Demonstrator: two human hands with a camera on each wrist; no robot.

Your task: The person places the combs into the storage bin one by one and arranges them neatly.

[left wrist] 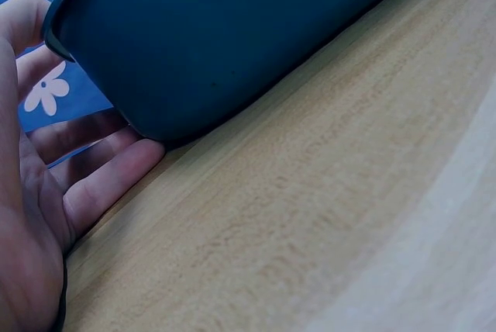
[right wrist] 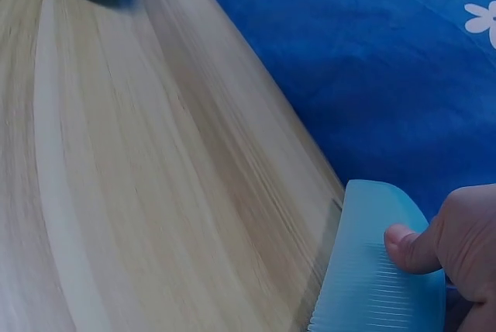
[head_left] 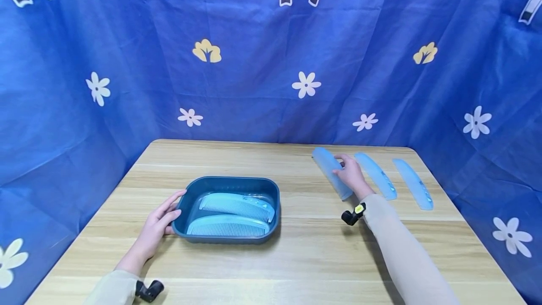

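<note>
Combs [head_left: 228, 226] come first as we look out from the front edge of the table [head_left: 313, 258]: two lie just beside each other inside a dark blue bin [head_left: 233, 183], their toothed sides toward that edge. At its left end the left hand [head_left: 159, 222] grips the bin. From the head we see fingertips meeting the rim; the left wrist view adds more fingers set low against the outer wall, close to the tabletop, but hides what lies inside.

Farther off, toward the table's back edge, the right hand [head_left: 353, 176] pinches a third comb [head_left: 326, 166]. The head view gives us its slanting length, yet we make out no teeth there; the right wrist view shows them, with the thumb on its face. We cannot tell whether it touches the table. To its right, near the back right corner, lie a fourth comb [head_left: 376, 176] and a fifth comb [head_left: 413, 185], which only the head view shows us. Beyond the back edge hangs a blue curtain [head_left: 254, 88] printed with white flowers.
</note>
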